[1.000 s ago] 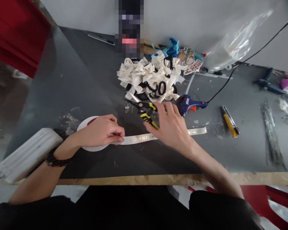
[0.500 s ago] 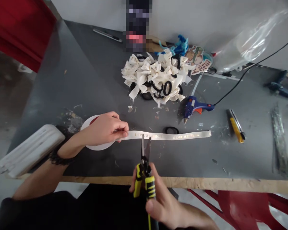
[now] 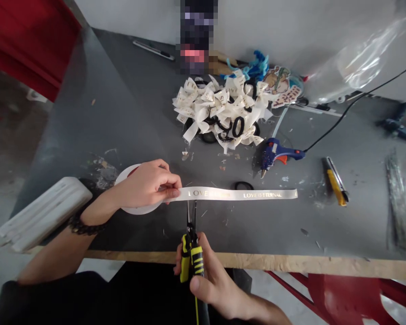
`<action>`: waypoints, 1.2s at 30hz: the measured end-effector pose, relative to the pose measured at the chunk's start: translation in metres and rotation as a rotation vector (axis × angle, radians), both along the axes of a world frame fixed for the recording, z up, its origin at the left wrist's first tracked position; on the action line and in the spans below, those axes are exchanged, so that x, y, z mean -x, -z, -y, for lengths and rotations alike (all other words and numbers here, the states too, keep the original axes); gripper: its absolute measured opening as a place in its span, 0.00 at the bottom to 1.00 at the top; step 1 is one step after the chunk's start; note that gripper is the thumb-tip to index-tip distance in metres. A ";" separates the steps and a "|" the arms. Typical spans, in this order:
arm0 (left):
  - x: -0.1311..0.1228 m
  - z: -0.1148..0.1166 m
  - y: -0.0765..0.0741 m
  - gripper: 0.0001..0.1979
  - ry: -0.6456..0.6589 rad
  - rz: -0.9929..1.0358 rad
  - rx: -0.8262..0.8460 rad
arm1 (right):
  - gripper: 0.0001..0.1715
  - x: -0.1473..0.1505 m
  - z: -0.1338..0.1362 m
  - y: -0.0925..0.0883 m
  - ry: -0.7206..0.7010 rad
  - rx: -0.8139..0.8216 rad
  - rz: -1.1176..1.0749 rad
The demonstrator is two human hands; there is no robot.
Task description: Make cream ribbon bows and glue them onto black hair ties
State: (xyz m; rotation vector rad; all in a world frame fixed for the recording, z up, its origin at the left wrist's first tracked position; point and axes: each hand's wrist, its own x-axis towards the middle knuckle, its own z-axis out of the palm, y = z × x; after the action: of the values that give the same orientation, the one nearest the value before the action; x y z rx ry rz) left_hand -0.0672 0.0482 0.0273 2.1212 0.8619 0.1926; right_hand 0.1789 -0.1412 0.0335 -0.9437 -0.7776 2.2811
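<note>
A white ribbon (image 3: pixel 237 194) with gold "LOVE IS ETERNAL" lettering stretches rightward from my left hand (image 3: pixel 157 183), which pinches it near a white spool (image 3: pixel 145 208). The hand and wrist cover much of the spool. In my right hand (image 3: pixel 211 280) are yellow-and-black scissors (image 3: pixel 192 250), pointing away from me. Their blades are slightly apart, with the tips at the ribbon's lower edge close to my left fingers. A black hair tie (image 3: pixel 244 186) lies just beyond the ribbon.
Several ribbon bows on black hair ties (image 3: pixel 219 108) form a pile at the back. A blue glue gun (image 3: pixel 277 153) with a cord lies right of it. Further right is a yellow utility knife (image 3: pixel 336 183). A white box-like device (image 3: pixel 45 212) sits at the left edge.
My right hand has moved the scissors left and slightly toward me, closer to my left hand. Their blades have come nearer together. The ribbon lies straighter; my left hand keeps its hold.
</note>
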 end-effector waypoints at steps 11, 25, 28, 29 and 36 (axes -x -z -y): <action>-0.006 0.002 -0.015 0.16 -0.113 0.002 0.075 | 0.33 0.015 0.009 -0.005 0.086 0.006 0.006; -0.005 0.002 -0.012 0.19 -0.083 0.011 0.055 | 0.36 0.023 0.022 0.010 0.258 0.122 -0.067; -0.006 0.002 -0.013 0.21 -0.098 0.019 0.074 | 0.35 0.028 0.025 0.004 0.229 0.106 -0.027; -0.007 0.002 -0.013 0.21 -0.095 0.022 0.076 | 0.36 0.030 0.026 0.003 0.219 0.106 -0.023; -0.004 0.001 -0.010 0.19 -0.032 0.040 0.048 | 0.37 0.033 0.022 0.017 0.290 0.150 -0.134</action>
State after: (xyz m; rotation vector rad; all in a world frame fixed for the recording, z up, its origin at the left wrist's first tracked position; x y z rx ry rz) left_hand -0.0630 0.0469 0.0373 2.0533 0.8697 0.2282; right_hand 0.1460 -0.1635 0.0166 -0.8940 -0.3880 2.1415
